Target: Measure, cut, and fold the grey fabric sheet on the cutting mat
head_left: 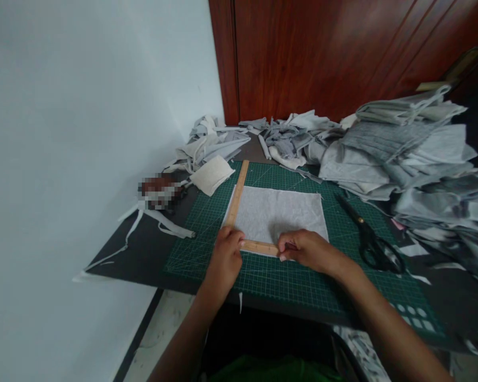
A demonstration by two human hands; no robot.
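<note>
On green mat (271,278): grey cloth (284,212), flat; along its L & near edges, wooden L-square (238,190); could slip & ruck cloth if pressed unevenly; points long arm (long axis) away from wearer, short arm R; L hand (227,250): curled closed on corner; R hand (305,248): pinched approx. closed on short-arm end.

Dim, cool light, faint sheen on upper-right door (334,58), soft shadow by right hand (305,248), pixelated patch (161,192) left of centre, blurry lower-right edge
</note>
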